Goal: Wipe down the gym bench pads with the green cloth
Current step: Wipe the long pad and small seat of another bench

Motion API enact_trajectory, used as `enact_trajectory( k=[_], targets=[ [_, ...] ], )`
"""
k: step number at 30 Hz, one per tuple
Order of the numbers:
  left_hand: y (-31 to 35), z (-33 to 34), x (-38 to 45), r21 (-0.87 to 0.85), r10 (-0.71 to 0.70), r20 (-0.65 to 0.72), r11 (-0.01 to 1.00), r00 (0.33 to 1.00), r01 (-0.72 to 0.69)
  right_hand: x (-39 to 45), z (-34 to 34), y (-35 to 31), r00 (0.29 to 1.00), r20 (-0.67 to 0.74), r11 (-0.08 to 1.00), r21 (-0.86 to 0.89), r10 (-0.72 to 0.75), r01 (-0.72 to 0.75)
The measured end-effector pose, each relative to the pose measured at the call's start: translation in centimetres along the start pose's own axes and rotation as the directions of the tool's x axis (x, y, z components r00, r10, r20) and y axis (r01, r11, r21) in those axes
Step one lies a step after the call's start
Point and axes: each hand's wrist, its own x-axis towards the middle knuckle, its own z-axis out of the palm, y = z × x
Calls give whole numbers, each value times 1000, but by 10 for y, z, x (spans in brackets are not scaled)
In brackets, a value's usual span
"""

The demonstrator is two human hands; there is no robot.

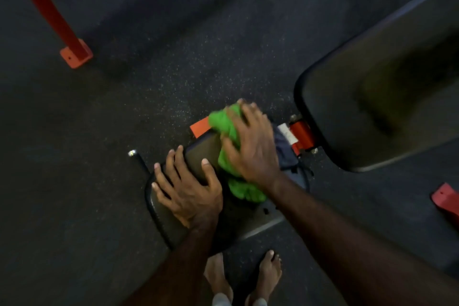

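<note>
- Head view looks down at a small black padded seat pad (171, 221) of a gym bench, with a dark speckled rubber floor (149, 69) all around it.
- A crumpled bright green cloth (227, 131) lies on the far half of the seat pad, from its far edge back toward the middle.
- The right hand (250, 146) lies on top of the green cloth and presses it down. Its fingers are spread apart and bent a little over the bunched cloth.
- The left hand (188, 189) rests flat on the near left part of the seat pad, just beside the cloth. Its fingers are straight and apart, and they hold nothing.
- A big black back pad (387, 97) of the bench sits to the right, joined by a red metal hinge (301, 135).
- A red metal leg (59, 25) of another bench stands at the far left.
- Two bare feet (269, 273) stand on the floor below the seat pad.
</note>
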Motion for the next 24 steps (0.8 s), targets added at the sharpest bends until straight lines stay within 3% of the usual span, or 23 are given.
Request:
enact_trajectory(
  k=[2,4,6,8,10,12,14,15,16,19,22,24],
  targets=[
    [1,-1,0,-7,-4,12,1000,1000,4,-38,-4,10,975,120,982,5,-187,188],
    [0,-2,0,-11,-9,22,1000,1000,9,-51,-10,36,973,130,981,-11,-189,192],
    [-1,-1,0,0,-16,24,1000,1000,16,-33,-11,47,998,57,1000,16,7,-8],
    [0,0,-1,0,-11,20,1000,1000,11,8,-11,39,951,4,941,143,308,-306],
    [0,0,-2,-3,-13,1,1000,1000,13,37,-10,17,911,-7,900,161,412,-405],
    [-1,0,-2,-6,-12,-8,1000,1000,12,29,-4,3,988,11,987,60,152,-152],
    [-1,-1,-1,0,-6,-7,1000,1000,6,-6,-5,3,983,109,988,32,-151,148],
    [0,-1,-2,-1,-10,1,1000,1000,10,-26,-7,11,970,146,981,51,-193,188],
    [0,-1,-1,-4,-9,4,1000,1000,9,-42,-7,23,974,140,984,63,-176,168],
    [-1,0,-1,1,-10,-3,1000,1000,10,-49,-9,43,997,34,995,65,70,-72],
    [-3,2,-2,3,4,1,1000,1000,-4,0,-8,25,924,-39,915,157,381,-371],
    [-3,3,-2,4,1,-10,1000,1000,-1,20,-7,6,907,-32,900,150,419,-410]
  ],
)
